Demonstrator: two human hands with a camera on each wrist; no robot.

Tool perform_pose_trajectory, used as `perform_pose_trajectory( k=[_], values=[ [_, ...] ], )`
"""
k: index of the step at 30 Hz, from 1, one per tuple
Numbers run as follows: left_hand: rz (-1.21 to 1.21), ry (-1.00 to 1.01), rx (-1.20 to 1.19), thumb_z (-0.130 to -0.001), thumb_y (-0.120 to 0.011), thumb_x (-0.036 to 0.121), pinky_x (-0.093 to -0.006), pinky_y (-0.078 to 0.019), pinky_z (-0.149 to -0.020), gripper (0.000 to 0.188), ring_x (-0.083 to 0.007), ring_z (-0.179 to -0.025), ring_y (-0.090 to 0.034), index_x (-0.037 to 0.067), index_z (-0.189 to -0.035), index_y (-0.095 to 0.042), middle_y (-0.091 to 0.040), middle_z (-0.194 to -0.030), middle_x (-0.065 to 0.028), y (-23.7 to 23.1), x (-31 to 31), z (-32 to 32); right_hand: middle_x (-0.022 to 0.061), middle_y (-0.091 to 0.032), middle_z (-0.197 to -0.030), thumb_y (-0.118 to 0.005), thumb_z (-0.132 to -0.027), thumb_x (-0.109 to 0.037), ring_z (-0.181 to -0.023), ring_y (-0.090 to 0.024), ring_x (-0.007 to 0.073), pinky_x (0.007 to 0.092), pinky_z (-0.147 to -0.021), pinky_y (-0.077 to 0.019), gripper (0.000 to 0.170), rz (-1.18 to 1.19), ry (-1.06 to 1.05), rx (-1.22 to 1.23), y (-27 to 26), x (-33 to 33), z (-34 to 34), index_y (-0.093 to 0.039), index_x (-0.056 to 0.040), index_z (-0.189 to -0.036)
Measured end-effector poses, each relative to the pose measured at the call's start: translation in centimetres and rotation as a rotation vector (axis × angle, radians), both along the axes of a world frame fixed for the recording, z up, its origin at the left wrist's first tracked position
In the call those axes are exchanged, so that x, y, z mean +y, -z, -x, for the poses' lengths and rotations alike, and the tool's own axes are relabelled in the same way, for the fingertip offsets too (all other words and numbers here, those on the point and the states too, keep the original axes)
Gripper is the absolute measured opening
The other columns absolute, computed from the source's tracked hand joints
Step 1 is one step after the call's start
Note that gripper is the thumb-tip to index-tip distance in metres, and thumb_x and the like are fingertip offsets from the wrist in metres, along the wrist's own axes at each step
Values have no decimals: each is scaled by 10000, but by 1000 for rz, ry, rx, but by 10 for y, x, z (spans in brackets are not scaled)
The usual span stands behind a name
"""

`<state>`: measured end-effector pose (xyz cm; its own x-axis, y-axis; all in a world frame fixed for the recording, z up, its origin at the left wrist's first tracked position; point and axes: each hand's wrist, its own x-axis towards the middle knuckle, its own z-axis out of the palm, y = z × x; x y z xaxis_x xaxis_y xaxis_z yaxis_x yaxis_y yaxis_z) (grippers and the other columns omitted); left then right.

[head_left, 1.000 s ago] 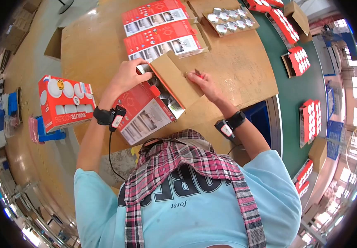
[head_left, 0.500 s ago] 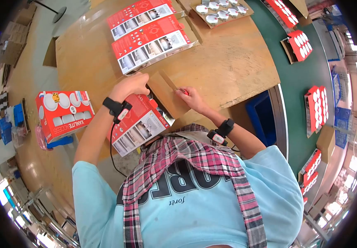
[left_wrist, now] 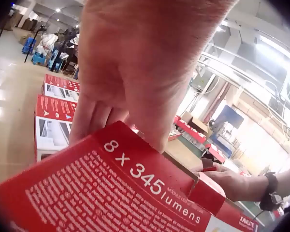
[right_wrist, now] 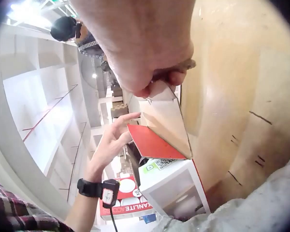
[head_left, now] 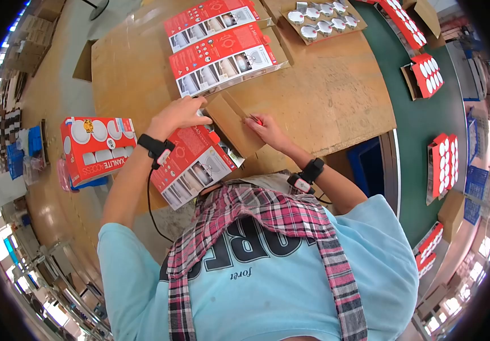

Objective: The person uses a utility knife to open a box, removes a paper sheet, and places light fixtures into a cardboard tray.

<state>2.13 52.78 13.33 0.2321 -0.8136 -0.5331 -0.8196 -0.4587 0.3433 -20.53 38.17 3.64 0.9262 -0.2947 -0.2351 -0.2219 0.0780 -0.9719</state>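
Observation:
A red and white printed carton (head_left: 191, 162) leans at the table's near edge, its cardboard lid flap (head_left: 235, 126) raised. My left hand (head_left: 172, 117) holds the carton's far end. In the left wrist view its fingers (left_wrist: 94, 118) pass behind the red panel reading 8 x 345 lumens. My right hand (head_left: 271, 134) pinches the outer edge of the lid flap; a small red piece shows at its fingertips. In the right wrist view a red side flap (right_wrist: 154, 144) stands out below the raised lid, and white contents with a QR label (right_wrist: 159, 165) show inside.
Two similar cartons (head_left: 222, 59) lie side by side beyond. A cardboard sheet with round lamp parts (head_left: 321, 25) is at the back. A carton with round windows (head_left: 100, 148) stands at left. More cartons (head_left: 442, 165) line the green surface (head_left: 412, 148) at right.
The lid flap and my right hand have shifted nearer my body and slightly left. My left hand has stayed at the carton's far end, and the carton sits a little further left.

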Motion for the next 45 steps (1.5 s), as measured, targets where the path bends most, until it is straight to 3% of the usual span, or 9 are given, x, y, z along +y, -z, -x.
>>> perform_pose_trajectory(
  k=[6, 12, 21, 27, 31, 35, 38, 40, 45],
  values=[
    [-422, 153, -21, -689, -686, 270, -431, -504, -811, 498, -364, -992, -596, -46, -1062, -594, -635, -958, -251, -8, -45, -2, 106, -527, -648, -540, -938, -235, -616, -482, 124, 325, -598, -430, 287, 197, -109, 16, -10, -6, -11, -604, 45, -944],
    [-72, 192, -59, -720, -646, 241, -477, -507, -712, 531, -415, -815, -620, -45, -1147, -513, -626, -810, -262, 8, -35, 2, 146, -523, -663, -539, -935, -222, -624, -488, 153, 343, -609, -425, 271, 145, -55, -23, 1, -8, -8, -589, 44, -956],
    [71, 281, -2, -747, -708, 397, -475, -503, -720, 647, -404, -868, -619, -30, -1186, -499, -618, -854, -272, 43, -27, 3, 140, -527, -656, -530, -938, -223, -612, -481, 171, 345, -604, -424, 265, 137, -83, 66, 14, -7, 7, -599, 32, -961],
    [-184, 363, -27, -693, -698, 192, -442, -516, -729, 284, -366, -858, -635, -20, -862, -610, -616, -959, -210, 53, -52, 21, 146, -554, -659, -538, -929, -233, -611, -522, 192, 348, -599, -435, 279, 204, -138, 184, 15, 2, 14, -618, 26, -995],
    [132, 435, -26, -681, -636, 156, -446, -522, -687, 219, -366, -830, -640, -30, -788, -592, -633, -841, -203, 62, -47, 19, 163, -578, -672, -542, -919, -220, -634, -569, 233, 365, -604, -448, 253, 173, -47, 125, 33, -3, 14, -609, 23, -940],
    [110, 396, -102, -770, -570, 145, -427, -529, -660, 200, -367, -771, -649, -19, -883, -590, -630, -750, -197, 62, -52, 24, 148, -583, -707, -550, -917, -204, -645, -593, 279, 362, -599, -466, 202, 430, -56, 219, 19, -8, 21, -613, -14, -935],
    [188, 377, -163, -832, -517, 111, -426, -525, -660, 252, -377, -741, -642, -4, -1052, -557, -624, -735, -210, 76, -43, 21, 162, -611, -840, -551, -903, -191, -710, -603, 356, 405, -628, -485, 170, 637, 207, 184, 1, 4, 18, -623, -44, -948],
    [115, 292, -111, -866, -487, 92, -444, -510, -674, 375, -395, -738, -624, 15, -1233, -503, -609, -738, -232, 88, -40, 19, 152, -617, -904, -552, -889, -167, -733, -615, 351, 418, -636, -491, 156, 661, 102, 135, -11, 8, 18, -618, -59, -980],
    [205, -32, -184, -882, -469, 82, -473, -521, -682, 276, -388, -767, -653, 79, -1142, -562, -648, -791, -233, 113, -23, 18, 125, -643, -949, -540, -826, -84, -755, -635, 338, 424, -664, -508, 248, 571, -257, -72, 24, 25, 19, -578, -97, -1070]
  ],
)
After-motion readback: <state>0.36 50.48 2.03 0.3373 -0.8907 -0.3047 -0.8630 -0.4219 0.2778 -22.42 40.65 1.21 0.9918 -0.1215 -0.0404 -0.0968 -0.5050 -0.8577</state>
